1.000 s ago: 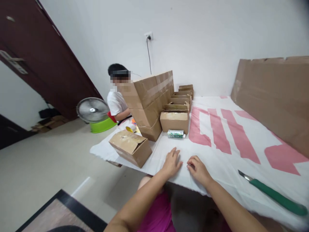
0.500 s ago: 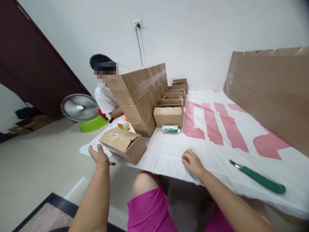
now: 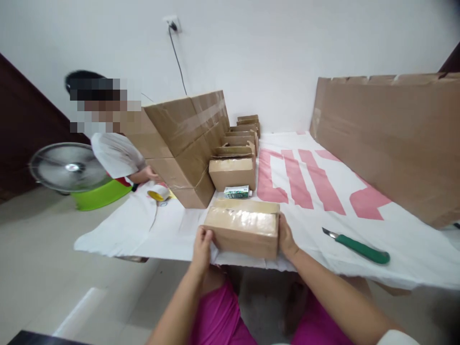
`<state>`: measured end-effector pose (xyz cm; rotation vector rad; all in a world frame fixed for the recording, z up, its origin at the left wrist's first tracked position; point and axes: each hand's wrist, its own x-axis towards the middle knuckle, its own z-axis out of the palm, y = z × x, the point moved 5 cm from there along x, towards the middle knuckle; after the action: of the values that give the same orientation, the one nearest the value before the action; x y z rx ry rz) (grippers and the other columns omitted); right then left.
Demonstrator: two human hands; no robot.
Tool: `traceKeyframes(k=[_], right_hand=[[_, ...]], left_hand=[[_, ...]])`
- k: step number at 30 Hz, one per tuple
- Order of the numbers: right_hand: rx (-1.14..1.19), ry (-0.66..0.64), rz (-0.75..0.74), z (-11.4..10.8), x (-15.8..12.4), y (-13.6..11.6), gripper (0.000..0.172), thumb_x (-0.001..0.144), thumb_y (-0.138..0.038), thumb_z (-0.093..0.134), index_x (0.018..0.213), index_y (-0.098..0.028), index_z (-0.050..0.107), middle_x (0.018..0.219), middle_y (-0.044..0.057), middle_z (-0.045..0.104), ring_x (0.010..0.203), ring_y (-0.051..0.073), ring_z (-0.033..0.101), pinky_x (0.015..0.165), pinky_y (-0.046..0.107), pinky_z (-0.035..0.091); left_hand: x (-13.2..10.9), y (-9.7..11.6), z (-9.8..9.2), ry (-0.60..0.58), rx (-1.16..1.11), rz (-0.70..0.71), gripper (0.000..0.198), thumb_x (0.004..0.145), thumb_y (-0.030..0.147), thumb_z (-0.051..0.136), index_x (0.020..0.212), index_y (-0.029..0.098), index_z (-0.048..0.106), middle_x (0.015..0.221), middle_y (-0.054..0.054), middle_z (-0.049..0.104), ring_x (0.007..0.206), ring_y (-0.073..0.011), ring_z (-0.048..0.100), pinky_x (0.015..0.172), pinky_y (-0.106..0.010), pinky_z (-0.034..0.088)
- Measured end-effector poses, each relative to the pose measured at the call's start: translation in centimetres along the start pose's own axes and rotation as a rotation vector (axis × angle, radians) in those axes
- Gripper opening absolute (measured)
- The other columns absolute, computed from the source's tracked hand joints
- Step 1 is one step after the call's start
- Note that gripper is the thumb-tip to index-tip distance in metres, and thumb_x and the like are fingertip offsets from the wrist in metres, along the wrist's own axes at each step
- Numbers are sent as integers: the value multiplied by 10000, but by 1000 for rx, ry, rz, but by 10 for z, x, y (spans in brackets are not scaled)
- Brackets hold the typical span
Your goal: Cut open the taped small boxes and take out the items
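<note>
A small taped cardboard box (image 3: 240,235) is between my two hands at the table's front edge, its shiny taped top facing up. My left hand (image 3: 202,247) grips its left end, the fingers folded against the corner. At the opposite end my right hand (image 3: 286,235) presses on the side, with its fingertips partly hidden behind the box. Just beyond lies a small green and white carton (image 3: 237,192). To the right, a green-handled utility knife (image 3: 359,247) rests on the cloth with its blade out.
Stacked cardboard boxes (image 3: 187,143) stand at the left, with a row of open boxes (image 3: 232,173) beside them. A tape roll (image 3: 158,193) lies near a co-worker (image 3: 118,153). A large cardboard sheet (image 3: 388,139) stands at the right. A fan (image 3: 74,166) is on the floor.
The box has moved right, from the left part of the table to in front of me. Both hands, apart from it before, now hold its ends. My view has turned right.
</note>
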<state>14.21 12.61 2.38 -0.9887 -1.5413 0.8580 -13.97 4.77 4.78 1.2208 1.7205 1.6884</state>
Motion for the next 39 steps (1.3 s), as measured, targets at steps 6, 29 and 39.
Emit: traceKeyframes(k=[6, 29, 39], right_hand=[[-118, 129, 85, -110, 9, 15, 449, 827, -558, 502, 1087, -208, 606, 1027, 92, 693, 927, 233, 643, 823, 380, 526], [-800, -233, -604, -115, 16, -141, 346, 949, -206, 447, 1280, -232, 542, 1089, 83, 671, 955, 198, 637, 817, 323, 516], [-1171, -531, -680, -25, 18, -153, 293, 923, -191, 525, 1204, -194, 603, 852, 84, 649, 775, 207, 597, 673, 316, 414]], left_hand=[[-51, 8, 66, -281, -4, 63, 398, 776, 514, 628, 996, 196, 537, 967, -63, 605, 897, -207, 605, 777, -319, 515], [-58, 41, 90, -485, -32, 467, 327, 955, 357, 444, 1268, 274, 399, 1561, -98, 126, 1457, -260, 188, 1159, -504, 237], [-58, 42, 90, -482, -55, 513, 354, 953, 310, 464, 1299, 296, 390, 1554, -102, 134, 1452, -273, 188, 1154, -527, 218]])
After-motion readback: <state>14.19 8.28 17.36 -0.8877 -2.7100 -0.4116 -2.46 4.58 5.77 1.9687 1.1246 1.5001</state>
